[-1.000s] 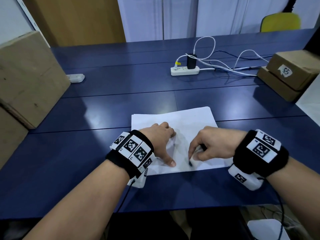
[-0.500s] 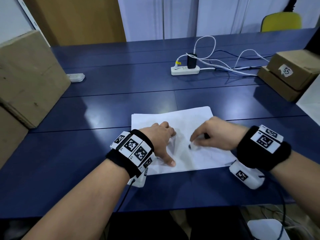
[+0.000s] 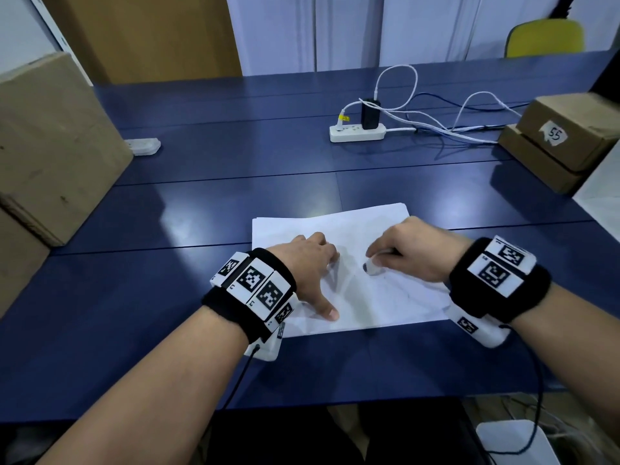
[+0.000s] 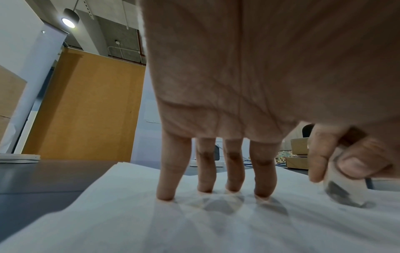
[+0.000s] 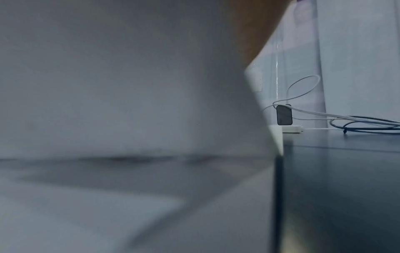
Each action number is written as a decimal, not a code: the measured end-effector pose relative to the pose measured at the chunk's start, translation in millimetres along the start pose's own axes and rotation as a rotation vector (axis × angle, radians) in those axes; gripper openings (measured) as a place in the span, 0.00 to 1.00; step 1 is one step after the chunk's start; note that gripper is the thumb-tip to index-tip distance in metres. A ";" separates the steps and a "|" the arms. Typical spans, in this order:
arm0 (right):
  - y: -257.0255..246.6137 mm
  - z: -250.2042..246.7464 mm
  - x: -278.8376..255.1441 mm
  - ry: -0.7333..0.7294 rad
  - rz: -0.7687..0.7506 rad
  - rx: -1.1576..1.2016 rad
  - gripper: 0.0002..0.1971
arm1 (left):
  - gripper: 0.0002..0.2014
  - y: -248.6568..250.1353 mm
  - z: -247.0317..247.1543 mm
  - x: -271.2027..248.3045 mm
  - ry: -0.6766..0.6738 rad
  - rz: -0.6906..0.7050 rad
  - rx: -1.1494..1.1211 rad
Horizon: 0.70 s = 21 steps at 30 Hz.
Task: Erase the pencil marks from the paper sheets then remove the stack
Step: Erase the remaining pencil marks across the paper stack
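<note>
Flat on the glossy blue table [image 3: 167,297], the thin white paper stack [image 3: 385,297] is pinned under the left hand's [image 3: 308,263] straight, spread fingertips [image 4: 165,193], while the right hand [image 3: 409,253] pinches a blocky white eraser [image 3: 372,268], graphite-smudged tip touching the sheet.

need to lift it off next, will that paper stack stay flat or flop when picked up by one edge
Likely floppy: the paper stack is thin, loose sheets, already wrinkling around the left hand fingertips. Sheets may slide and fan apart, since the far corner looks unevenly aligned. Probably light.
</note>
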State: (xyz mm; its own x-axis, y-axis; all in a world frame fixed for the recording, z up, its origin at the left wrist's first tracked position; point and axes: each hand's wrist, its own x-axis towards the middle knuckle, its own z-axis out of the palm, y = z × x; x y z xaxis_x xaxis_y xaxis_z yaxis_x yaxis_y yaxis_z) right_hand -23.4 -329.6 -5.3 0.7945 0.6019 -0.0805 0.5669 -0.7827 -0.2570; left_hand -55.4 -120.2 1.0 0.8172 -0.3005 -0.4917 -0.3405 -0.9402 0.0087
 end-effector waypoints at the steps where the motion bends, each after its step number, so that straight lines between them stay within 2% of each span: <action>1: 0.5 0.1 0.1 0.008 0.018 0.006 0.13 | 0.51 0.2 0.1 -0.1 0.001 0.000 -0.007; 3: -1.0 -0.7 -6.2 -0.089 -0.012 0.070 0.12 | 0.51 0.0 0.7 -0.3 0.007 0.000 -0.016; 6: -9.8 -1.3 -21.2 -0.359 -0.077 0.192 0.12 | 0.51 -0.9 1.7 0.1 0.011 -0.004 -0.023; 7: -11.7 -1.3 -22.5 -0.384 -0.078 0.201 0.12 | 0.51 -1.5 2.0 0.2 0.011 -0.007 -0.024; 9: -9.7 -1.2 -18.7 -0.311 -0.057 0.170 0.11 | 0.51 -1.2 2.0 0.6 0.008 -0.005 -0.022; 12: -6.4 -2.4 -6.3 -0.102 -0.015 0.067 0.10 | 0.52 -0.3 1.1 0.2 0.002 -0.003 -0.003; 14: -3.8 -3.6 -3.2 -0.032 0.027 0.052 0.11 | 0.52 0.3 0.9 -0.3 0.001 -0.003 0.002; 16: -5.4 -5.5 -9.2 -0.079 0.028 0.085 0.10 | 0.52 0.1 1.3 -0.2 0.001 -0.002 -0.003; 19: -12.8 -6.0 -22.1 -0.317 -0.033 0.210 0.11 | 0.52 -0.9 2.2 0.0 0.004 -0.002 -0.013; 21: -13.8 -4.2 -23.2 -0.367 -0.047 0.222 0.10 | 0.51 -0.9 2.2 0.4 0.004 -0.004 -0.010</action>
State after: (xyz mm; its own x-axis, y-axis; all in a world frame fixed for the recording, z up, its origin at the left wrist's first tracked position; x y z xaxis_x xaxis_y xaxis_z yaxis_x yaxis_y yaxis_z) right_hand -48.7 -333.5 4.2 0.6161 0.6837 -0.3911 0.5078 -0.7243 -0.4663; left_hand -55.8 -119.1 -1.1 0.8203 -0.2976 -0.4884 -0.3329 -0.9428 0.0153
